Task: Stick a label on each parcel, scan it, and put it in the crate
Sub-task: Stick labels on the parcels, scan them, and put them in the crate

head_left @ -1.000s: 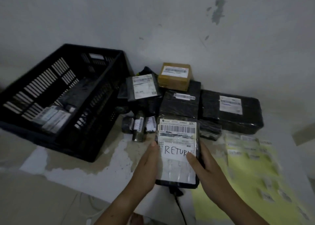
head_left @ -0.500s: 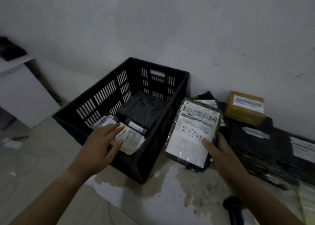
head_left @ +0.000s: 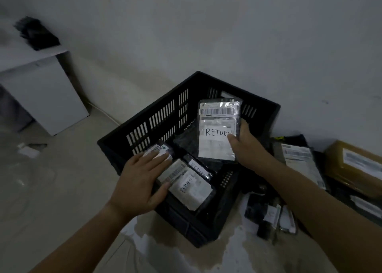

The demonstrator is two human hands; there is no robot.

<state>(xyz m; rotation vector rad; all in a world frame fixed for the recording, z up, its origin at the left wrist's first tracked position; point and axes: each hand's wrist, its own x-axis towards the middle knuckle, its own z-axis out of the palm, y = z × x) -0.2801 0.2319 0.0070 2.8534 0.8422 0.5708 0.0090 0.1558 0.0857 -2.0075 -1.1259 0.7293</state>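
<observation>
A black slatted crate [head_left: 157, 119] stands against the wall. My right hand [head_left: 245, 146] grips a flat black parcel [head_left: 217, 128] by its right edge and holds it over the crate's inside; its white label reads RETURN. My left hand [head_left: 140, 177] lies with straight fingers on labelled parcels [head_left: 186, 181] stacked at the crate's near left. Those parcels also carry RETURN labels.
Right of the crate lie more parcels: a black one with a white label [head_left: 299, 161], a brown box [head_left: 353, 165] and several small dark items [head_left: 270, 217]. A white cabinet [head_left: 43, 95] stands at the far left against the wall.
My right hand has carried the RETURN parcel from beside the crate to above its inside. My left hand stayed on the parcels in the crate. My view swung left.
</observation>
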